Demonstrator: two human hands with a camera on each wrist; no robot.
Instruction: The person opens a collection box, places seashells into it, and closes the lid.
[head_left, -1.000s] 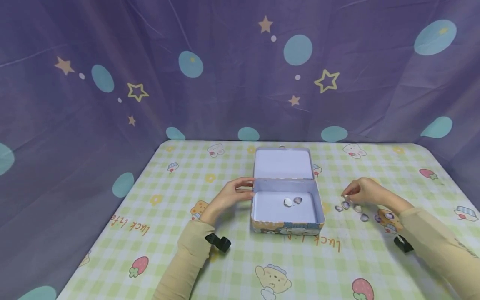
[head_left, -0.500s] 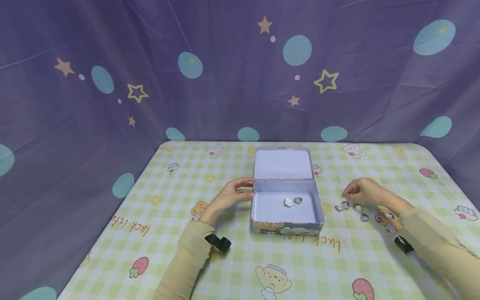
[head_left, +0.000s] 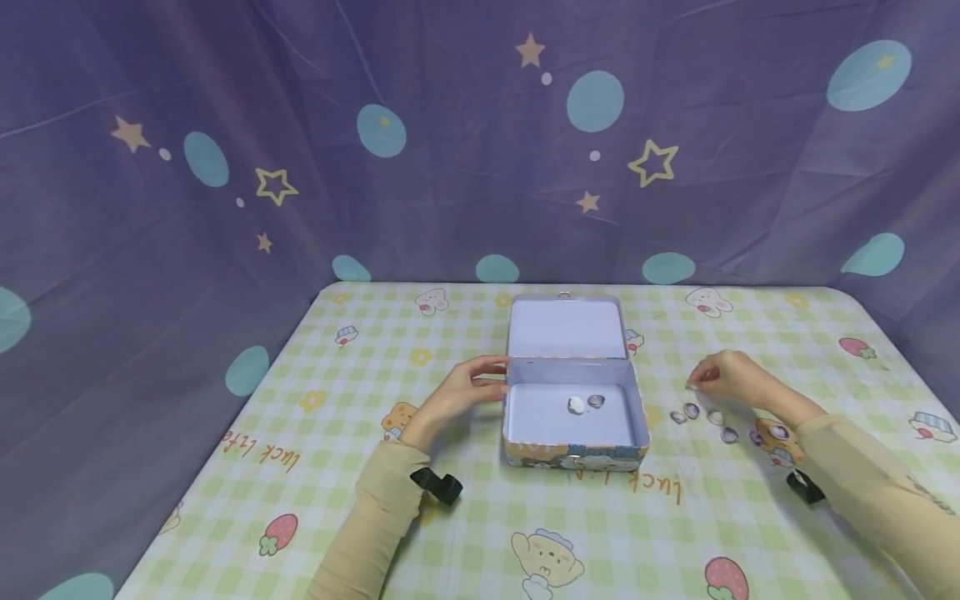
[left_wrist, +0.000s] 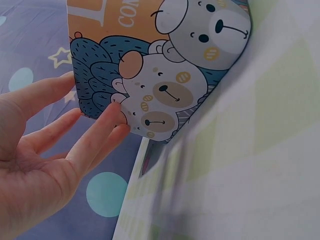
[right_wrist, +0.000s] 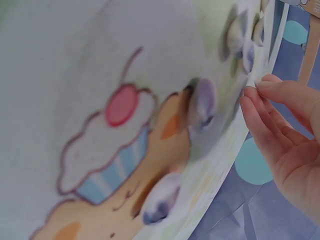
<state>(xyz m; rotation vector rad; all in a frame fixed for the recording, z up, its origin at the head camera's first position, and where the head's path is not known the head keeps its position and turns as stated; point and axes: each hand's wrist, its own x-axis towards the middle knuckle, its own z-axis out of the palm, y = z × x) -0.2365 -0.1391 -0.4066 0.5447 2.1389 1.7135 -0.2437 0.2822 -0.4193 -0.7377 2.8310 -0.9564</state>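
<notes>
Nearest: the right sleeve (head_left: 885,508) bears a dark mark (head_left: 930,495), too small to read. Below it, the green-and-white tablecloth (head_left: 630,542). Cloth lettering "luck life" (head_left: 283,455) is upside down to the wearer at left; the same words recur at the tin's near edge, partly covered.

Tin (head_left: 607,429): two shells (head_left: 575,405) lie just beside each other on its floor. Left wrist view: side wall with cartoon animals (left_wrist: 165,95), a large "L" (left_wrist: 95,12) and "CON" (left_wrist: 127,15), both words running out of frame. Front-panel lettering unreadable; no brand made out.

Six loose shells (head_left: 729,435) on the cloth, right of the tin.

Left hand (head_left: 461,390): fingers extended and apart, tips against the tin's left wall. Right hand (head_left: 729,379), at the far side of the loose shells: thumb and forefinger together on a pale sliver (head_left: 691,386), probably a shell, mostly hidden.

Step in hand (judged): picking up one shell. The next move would call for keeping that pinch, clearing the tin's right wall and releasing low, with the left hand steadying the tin.

Farther: lid (head_left: 566,327) tipped back, inner face plain. Farthest: purple curtain (head_left: 450,192), stars and ovals, no writing seen.
</notes>
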